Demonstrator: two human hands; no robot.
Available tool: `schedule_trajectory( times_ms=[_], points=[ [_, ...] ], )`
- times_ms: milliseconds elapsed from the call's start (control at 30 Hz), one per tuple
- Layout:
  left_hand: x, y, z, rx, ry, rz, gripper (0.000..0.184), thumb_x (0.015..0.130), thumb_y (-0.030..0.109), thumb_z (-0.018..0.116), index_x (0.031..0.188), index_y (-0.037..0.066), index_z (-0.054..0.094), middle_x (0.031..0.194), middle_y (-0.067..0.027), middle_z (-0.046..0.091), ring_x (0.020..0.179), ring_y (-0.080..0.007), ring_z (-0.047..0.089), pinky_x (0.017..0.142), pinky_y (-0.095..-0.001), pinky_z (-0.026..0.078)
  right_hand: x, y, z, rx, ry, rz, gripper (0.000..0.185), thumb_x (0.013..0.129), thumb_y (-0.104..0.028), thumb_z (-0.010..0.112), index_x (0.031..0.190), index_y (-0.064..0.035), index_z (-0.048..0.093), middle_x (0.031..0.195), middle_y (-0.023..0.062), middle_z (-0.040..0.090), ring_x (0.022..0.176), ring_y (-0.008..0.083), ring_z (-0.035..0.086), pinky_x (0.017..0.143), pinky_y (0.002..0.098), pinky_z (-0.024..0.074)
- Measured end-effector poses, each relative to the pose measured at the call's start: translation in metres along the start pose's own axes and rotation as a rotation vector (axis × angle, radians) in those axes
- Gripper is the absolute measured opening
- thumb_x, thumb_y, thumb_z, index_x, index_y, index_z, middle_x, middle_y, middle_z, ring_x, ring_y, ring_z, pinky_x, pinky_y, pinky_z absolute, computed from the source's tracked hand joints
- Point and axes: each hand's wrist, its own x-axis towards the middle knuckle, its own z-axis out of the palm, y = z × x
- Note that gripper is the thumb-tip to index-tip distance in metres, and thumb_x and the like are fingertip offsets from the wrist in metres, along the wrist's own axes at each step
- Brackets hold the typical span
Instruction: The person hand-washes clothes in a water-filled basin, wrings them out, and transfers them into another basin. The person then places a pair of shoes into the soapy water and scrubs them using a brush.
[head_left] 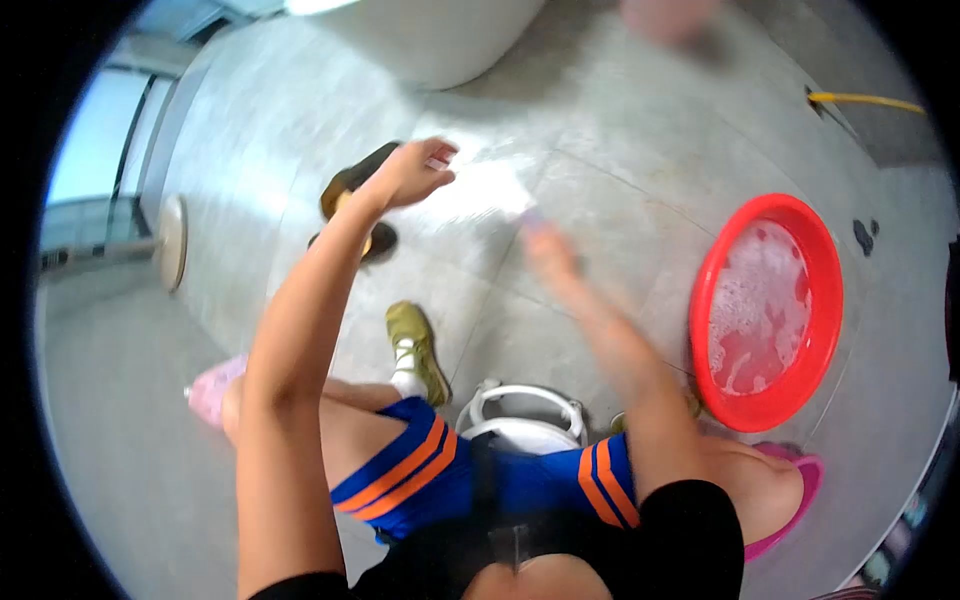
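Head view: The left hand [415,172] is at the far left-centre, fingers partly curled; whether it grips anything cannot be told. Two black-yellow items [358,180] lie on the floor [620,240], just left of and nearer than this hand. The right hand [550,250], blurred, is nearer and to the right, closed on a pale purple item [530,213] at its far end. A red basin [702,330] of foamy water [755,310] stands at the right; a white stool [525,432] stands near centre
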Motion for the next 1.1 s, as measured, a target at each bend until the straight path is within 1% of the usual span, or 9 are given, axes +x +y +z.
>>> schedule_trajectory(
  times_ms=[67, 167, 300, 467, 667, 800, 900, 967, 1100],
  points=[
    [-0.006, -0.004, 0.009, -0.07, -0.052, -0.055, 0.042, 0.081, 0.016, 0.062, 0.119, 0.0, 0.055, 0.11, -0.0156, 0.062, 0.1, -0.0226, 0.06, 0.088, -0.0319, 0.047, -0.028, -0.073, 0.017, 0.026, -0.443, 0.097, 0.048, 0.096, -0.046, 0.031, 0.12, -0.0092, 0.051, 0.11, 0.0204, 0.059, 0.093, 0.0363, 0.062, 0.078, 0.0512, 0.0485],
    [-0.019, -0.002, 0.019, -0.082, -0.091, -0.122, 0.039, 0.084, 0.01, 0.06, 0.121, 0.0, 0.053, 0.111, -0.0136, 0.061, 0.1, -0.0211, 0.058, 0.088, -0.0305, 0.047, -0.015, -0.072, 0.07, -0.148, -0.27, -0.351, 0.039, 0.097, -0.036, 0.034, 0.12, -0.0098, 0.051, 0.106, 0.0179, 0.059, 0.094, 0.034, 0.062, 0.076, 0.0465, 0.0512],
    [-0.013, -0.019, 0.025, -0.093, -0.127, -0.145, 0.039, 0.085, 0.012, 0.059, 0.121, 0.0, 0.052, 0.112, -0.0134, 0.06, 0.102, -0.019, 0.058, 0.088, -0.0302, 0.046, 0.112, 0.014, 0.026, -0.411, -0.005, -0.061, 0.034, 0.096, -0.024, 0.037, 0.128, -0.0203, 0.048, 0.101, 0.0136, 0.06, 0.088, 0.029, 0.063, 0.07, 0.0398, 0.0535],
    [-0.003, -0.025, 0.032, -0.128, -0.091, -0.162, 0.039, 0.084, 0.014, 0.06, 0.12, 0.0, 0.054, 0.108, -0.0135, 0.062, 0.1, -0.0201, 0.059, 0.087, -0.0309, 0.047, 0.14, 0.134, -0.157, 0.07, 0.36, 0.575, 0.044, 0.097, -0.04, 0.033, 0.13, -0.0136, 0.045, 0.092, 0.0148, 0.065, 0.08, 0.0316, 0.065, 0.066, 0.0449, 0.0503],
    [0.018, -0.026, 0.055, -0.178, -0.03, -0.298, 0.037, 0.084, 0.011, 0.061, 0.118, -0.002, 0.055, 0.108, -0.0127, 0.062, 0.1, -0.0183, 0.058, 0.087, -0.0291, 0.045, 0.132, 0.045, -0.068, -0.111, 0.451, -0.018, 0.034, 0.09, -0.026, 0.046, 0.112, -0.0018, 0.055, 0.077, 0.0164, 0.063, 0.069, 0.0324, 0.064, 0.061, 0.0474, 0.0501],
    [0.023, 0.001, 0.068, -0.27, -0.009, -0.276, 0.036, 0.084, 0.011, 0.062, 0.117, -0.002, 0.056, 0.107, -0.0125, 0.063, 0.099, -0.0173, 0.057, 0.087, -0.0287, 0.044, 0.052, -0.027, 0.025, -0.007, -0.121, -0.091, 0.042, 0.093, -0.034, 0.042, 0.128, -0.0116, 0.047, 0.098, 0.0223, 0.059, 0.09, 0.0322, 0.062, 0.073, 0.0446, 0.051],
    [0.02, 0.015, 0.075, -0.244, -0.006, -0.166, 0.034, 0.082, 0.011, 0.062, 0.114, -0.001, 0.058, 0.102, -0.0129, 0.064, 0.095, -0.0189, 0.06, 0.084, -0.0296, 0.047, 0.016, -0.009, -0.043, 0.214, -0.243, 0.294, 0.039, 0.094, -0.029, 0.041, 0.132, -0.0224, 0.045, 0.103, 0.021, 0.06, 0.089, 0.0342, 0.062, 0.07, 0.0452, 0.051],
    [0.02, 0.028, 0.093, -0.194, 0.017, -0.078, 0.032, 0.082, 0.012, 0.062, 0.111, 0.0, 0.06, 0.098, -0.0132, 0.066, 0.091, -0.0189, 0.063, 0.082, -0.0305, 0.049, 0.025, 0.066, -0.059, -0.176, 0.097, 0.101, 0.048, 0.091, -0.024, 0.045, 0.138, -0.0275, 0.037, 0.09, 0.0198, 0.059, 0.081, 0.0342, 0.063, 0.067, 0.0451, 0.0502],
    [0.001, 0.107, 0.182, -0.145, -0.097, 0.078, 0.047, 0.08, 0.009, 0.066, 0.124, 0.0, 0.05, 0.117, -0.016, 0.058, 0.106, -0.0231, 0.057, 0.085, -0.0347, 0.049, 0.025, 0.104, -0.138, 0.022, 0.349, 0.54, 0.045, 0.091, -0.019, 0.043, 0.135, -0.0266, 0.042, 0.097, 0.0196, 0.06, 0.084, 0.0312, 0.063, 0.065, 0.0453, 0.0504]
  ],
)
